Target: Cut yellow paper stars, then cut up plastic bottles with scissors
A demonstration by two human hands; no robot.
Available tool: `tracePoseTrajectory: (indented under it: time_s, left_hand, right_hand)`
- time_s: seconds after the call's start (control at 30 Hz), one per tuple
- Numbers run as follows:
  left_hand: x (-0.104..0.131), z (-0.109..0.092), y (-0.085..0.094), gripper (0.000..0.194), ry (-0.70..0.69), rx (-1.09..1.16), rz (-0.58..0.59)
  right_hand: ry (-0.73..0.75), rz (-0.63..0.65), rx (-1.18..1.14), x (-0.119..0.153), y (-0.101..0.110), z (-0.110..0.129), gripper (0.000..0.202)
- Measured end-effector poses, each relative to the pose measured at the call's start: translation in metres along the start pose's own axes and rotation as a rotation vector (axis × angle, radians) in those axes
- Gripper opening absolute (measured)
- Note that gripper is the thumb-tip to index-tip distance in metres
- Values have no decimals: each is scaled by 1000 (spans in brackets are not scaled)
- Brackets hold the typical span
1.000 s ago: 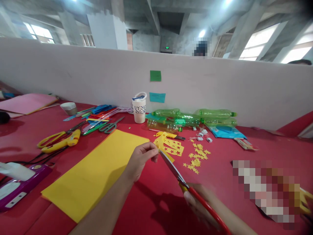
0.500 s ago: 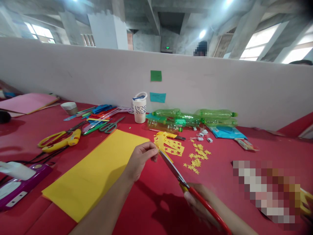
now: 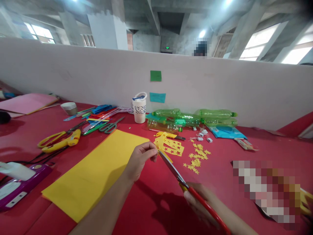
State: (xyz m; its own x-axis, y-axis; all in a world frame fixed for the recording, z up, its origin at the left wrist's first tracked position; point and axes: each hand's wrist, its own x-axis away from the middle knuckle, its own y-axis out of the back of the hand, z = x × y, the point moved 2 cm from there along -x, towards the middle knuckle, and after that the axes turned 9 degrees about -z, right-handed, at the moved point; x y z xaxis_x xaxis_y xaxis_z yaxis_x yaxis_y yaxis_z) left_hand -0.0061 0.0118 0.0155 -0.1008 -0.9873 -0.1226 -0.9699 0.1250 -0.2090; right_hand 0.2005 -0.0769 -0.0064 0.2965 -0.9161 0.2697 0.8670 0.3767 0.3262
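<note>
My right hand [image 3: 199, 199] is closed on the handles of red-handled scissors [image 3: 204, 204], whose blades point up and left. The blade tips reach the fingertips of my left hand [image 3: 143, 158]. Those fingers are pinched together; what they hold, if anything, is too small to make out. Just beyond lie star-punched yellow paper scraps [image 3: 173, 148] and a yellow cutter [image 3: 168, 134]. A loose pile of small yellow stars [image 3: 198, 158] sits right of them. Large yellow sheets [image 3: 95, 173] lie partly under my left forearm.
Green plastic bottles [image 3: 217, 114] and a white cup [image 3: 140, 111] stand or lie by the partition [image 3: 97, 75]. At left are a yellow glue gun [image 3: 70, 140], grey scissors [image 3: 111, 126] and a purple power strip [image 3: 26, 182]. A blue packet [image 3: 228, 132] lies at right.
</note>
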Motion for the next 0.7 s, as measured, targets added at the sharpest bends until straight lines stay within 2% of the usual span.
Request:
tracePoseTrajectory:
  time_s: [0.27,0.47,0.6,0.7]
  left_hand:
    - [5,-2,-6,15,-57,-41,17]
    - [7,0,-9,17,-46,-56,48]
    - [5,1,-5,16,-2,-27,67]
    - [3,1,-2,15,61,5,102]
  right_hand:
    - [0,37,-56,4,-1,7,46]
    - [-12,39,-67,7,-3,8,47]
    - [25,22,5,6,0,2,45]
    - [54,55,54,5,3,3,44]
